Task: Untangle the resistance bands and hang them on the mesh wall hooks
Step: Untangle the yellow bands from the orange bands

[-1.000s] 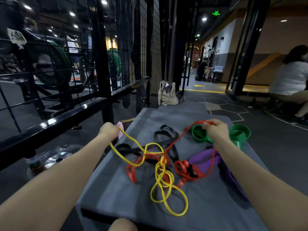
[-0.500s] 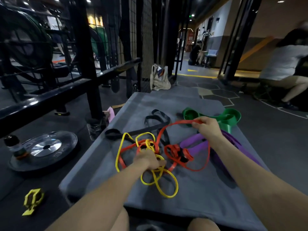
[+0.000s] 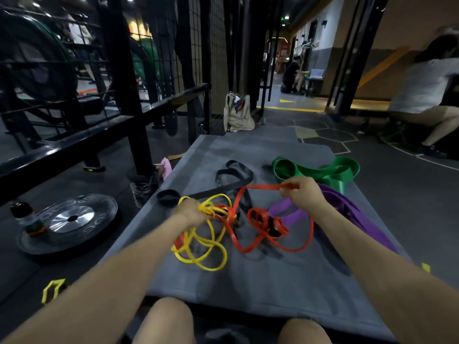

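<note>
On a grey padded surface (image 3: 248,289) in a dim gym, I work at a knot of resistance bands. My left hand (image 3: 191,212) closes its grip on the yellow band (image 3: 201,247) where its thin loops bunch together near the middle of the pile; the rest of that band spills toward me in open coils. My right hand (image 3: 304,193) pinches the red band (image 3: 263,187), lifting one strand clear of the surface so it runs taut leftward and then drops into the tangle. Further loops of red curl between my two forearms, crossing the yellow band and a black band (image 3: 233,173) that stretches away to the far left of the heap. To the right, under and beyond my right wrist, a wide purple band (image 3: 347,214) lies along the surface's right side, and a broad green band (image 3: 320,171) sits folded at the far right edge. Rising at the far left is the black mesh wall (image 3: 213,58), with a pale bag (image 3: 238,115) slumped at its foot. On the floor to the left rests a weight plate (image 3: 69,222) carrying a small bottle (image 3: 24,217). At far right, another person (image 3: 427,95) sits bent forward.
</note>
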`<state>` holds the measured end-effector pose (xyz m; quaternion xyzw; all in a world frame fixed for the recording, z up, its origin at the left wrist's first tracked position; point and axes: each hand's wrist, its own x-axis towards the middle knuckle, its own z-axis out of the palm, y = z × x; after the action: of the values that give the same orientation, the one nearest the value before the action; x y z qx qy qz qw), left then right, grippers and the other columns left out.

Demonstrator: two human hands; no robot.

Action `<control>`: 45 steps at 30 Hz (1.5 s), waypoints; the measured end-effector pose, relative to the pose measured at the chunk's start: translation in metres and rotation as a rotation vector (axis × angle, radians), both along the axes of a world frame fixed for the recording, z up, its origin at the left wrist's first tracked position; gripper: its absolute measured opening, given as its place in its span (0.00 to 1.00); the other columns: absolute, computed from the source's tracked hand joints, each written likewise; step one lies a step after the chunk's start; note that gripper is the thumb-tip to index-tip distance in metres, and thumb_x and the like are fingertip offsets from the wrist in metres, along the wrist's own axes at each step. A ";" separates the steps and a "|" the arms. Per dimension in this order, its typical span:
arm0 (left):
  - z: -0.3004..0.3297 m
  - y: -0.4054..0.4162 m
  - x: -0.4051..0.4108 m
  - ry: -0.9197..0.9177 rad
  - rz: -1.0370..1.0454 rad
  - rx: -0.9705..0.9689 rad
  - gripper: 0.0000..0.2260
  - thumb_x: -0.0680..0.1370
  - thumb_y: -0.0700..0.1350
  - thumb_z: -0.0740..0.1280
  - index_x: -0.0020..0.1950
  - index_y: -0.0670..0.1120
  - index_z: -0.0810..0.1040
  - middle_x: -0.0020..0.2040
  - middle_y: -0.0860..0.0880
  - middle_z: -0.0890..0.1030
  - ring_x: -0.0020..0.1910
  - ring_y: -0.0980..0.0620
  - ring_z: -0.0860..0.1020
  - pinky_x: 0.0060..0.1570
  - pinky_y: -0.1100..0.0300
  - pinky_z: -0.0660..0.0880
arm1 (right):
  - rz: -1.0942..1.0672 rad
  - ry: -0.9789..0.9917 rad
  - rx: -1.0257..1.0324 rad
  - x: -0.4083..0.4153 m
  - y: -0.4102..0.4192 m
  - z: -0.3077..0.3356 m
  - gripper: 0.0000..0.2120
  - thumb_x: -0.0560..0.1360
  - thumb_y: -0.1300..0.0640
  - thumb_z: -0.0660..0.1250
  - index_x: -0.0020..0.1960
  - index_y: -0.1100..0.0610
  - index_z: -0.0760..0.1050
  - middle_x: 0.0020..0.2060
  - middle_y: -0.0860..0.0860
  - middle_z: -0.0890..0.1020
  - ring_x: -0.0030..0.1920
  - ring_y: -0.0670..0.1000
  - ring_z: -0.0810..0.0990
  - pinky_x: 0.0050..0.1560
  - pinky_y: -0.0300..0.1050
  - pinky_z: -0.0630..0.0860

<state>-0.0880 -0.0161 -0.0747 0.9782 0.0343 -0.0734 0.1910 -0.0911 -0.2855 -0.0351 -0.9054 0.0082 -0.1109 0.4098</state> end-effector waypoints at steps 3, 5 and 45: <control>0.040 0.041 0.005 -0.184 0.108 -0.173 0.07 0.76 0.45 0.65 0.45 0.42 0.79 0.49 0.39 0.81 0.50 0.43 0.79 0.41 0.58 0.70 | 0.001 0.018 -0.163 0.001 0.006 0.001 0.08 0.71 0.63 0.70 0.50 0.63 0.81 0.42 0.57 0.82 0.46 0.55 0.79 0.48 0.43 0.73; 0.065 0.062 0.004 -0.291 0.172 -0.348 0.08 0.77 0.41 0.64 0.50 0.39 0.79 0.48 0.38 0.80 0.48 0.43 0.78 0.43 0.55 0.71 | 0.011 0.060 -0.221 0.002 0.009 -0.001 0.08 0.71 0.64 0.69 0.49 0.66 0.80 0.41 0.61 0.82 0.46 0.60 0.80 0.49 0.52 0.78; 0.148 0.108 -0.011 -0.444 0.251 -1.529 0.13 0.77 0.29 0.52 0.41 0.41 0.73 0.33 0.46 0.82 0.30 0.52 0.82 0.34 0.61 0.80 | -0.060 0.202 -0.799 0.014 0.067 -0.043 0.12 0.76 0.57 0.55 0.57 0.54 0.72 0.58 0.52 0.78 0.61 0.54 0.75 0.65 0.54 0.60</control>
<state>-0.0993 0.0923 0.0732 0.5572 0.0453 0.1415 0.8170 -0.0767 -0.2187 -0.0782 -0.9989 0.0311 -0.0278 0.0199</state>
